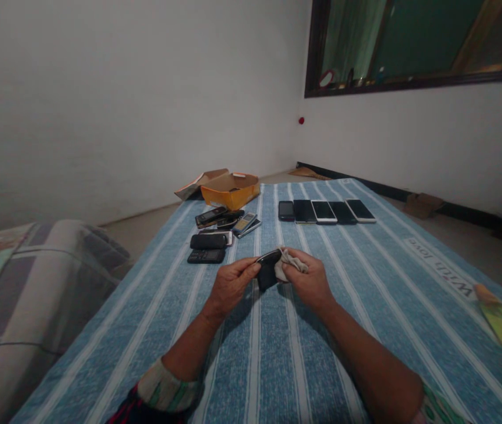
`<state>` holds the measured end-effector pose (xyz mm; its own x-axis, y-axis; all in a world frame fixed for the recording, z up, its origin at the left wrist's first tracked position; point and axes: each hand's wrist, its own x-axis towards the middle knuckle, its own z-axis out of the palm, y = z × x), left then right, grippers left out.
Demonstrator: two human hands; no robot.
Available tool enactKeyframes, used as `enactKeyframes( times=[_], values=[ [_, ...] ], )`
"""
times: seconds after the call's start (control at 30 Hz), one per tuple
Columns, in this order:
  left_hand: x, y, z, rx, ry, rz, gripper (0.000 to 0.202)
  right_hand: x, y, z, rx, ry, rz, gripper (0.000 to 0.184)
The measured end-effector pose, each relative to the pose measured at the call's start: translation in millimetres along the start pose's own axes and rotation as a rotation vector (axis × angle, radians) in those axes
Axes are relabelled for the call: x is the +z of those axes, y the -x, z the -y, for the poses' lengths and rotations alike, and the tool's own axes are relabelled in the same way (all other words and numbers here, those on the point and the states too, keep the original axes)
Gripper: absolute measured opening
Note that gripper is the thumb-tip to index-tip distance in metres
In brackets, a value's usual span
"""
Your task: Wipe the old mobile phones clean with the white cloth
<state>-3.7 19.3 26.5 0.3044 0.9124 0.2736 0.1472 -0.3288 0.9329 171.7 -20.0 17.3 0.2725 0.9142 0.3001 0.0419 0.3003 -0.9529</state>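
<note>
left fingers (253, 270) pinch one dark phone (267, 278), right fingers (294, 274) one cloth (287, 264) against it; five phones (324, 212) beyond right fingers.

1. Dark phone-like device (267, 278): black face, glossy upper edge with a thin lighter rim. Markings too small to read.
2. Pose: held tilted, upper edge sloping up to the right. Left end pinched in left fingers (252, 270).
3. Pale cloth (283, 270): greyish white, crumpled, loose folds, bunched in right fingers (296, 275).
4. Contact: cloth sits against the device's right end, covering part of it.
</note>
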Motion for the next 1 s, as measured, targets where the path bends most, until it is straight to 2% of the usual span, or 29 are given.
enactKeyframes(
  times=[0.07, 0.13, 0.3, 0.43, 0.7, 0.83, 1.0],
  values=[
    [0.5, 0.4, -1.5, -0.002, -0.006, -0.001, 0.035, -0.4, 0.3, 1.2, -0.048, 0.005, -0.009, 0.037],
    [0.6, 0.6, -2.0, -0.010, -0.003, -0.007, 0.035, 0.3, 0.3, 0.0, -0.038, -0.010, 0.000, 0.037],
    [-0.5, 0.3, 3.0, -0.053, 0.068, -0.013, 0.041, 5.3, -0.2, -8.0, 0.211, -0.113, 0.072, 0.033],
    [0.3, 0.0, 5.9, -0.070, 0.129, -0.037, 0.042, 7.6, -0.1, -14.6, 0.310, -0.121, 0.116, 0.032],
    [6.1, 0.6, 7.5, -0.074, 0.320, -0.095, 0.042, 9.0, 1.6, -23.0, 0.301, -0.084, 0.157, 0.024],
    [7.7, 0.6, 9.3, -0.087, 0.407, -0.084, 0.037, 3.6, 0.0, -14.6, 0.310, -0.080, 0.194, 0.024],
    [9.5, 0.7, 5.9, -0.120, 0.505, -0.087, 0.037, -5.3, -2.6, -4.7, 0.295, -0.072, 0.301, 0.023]
  ],
)
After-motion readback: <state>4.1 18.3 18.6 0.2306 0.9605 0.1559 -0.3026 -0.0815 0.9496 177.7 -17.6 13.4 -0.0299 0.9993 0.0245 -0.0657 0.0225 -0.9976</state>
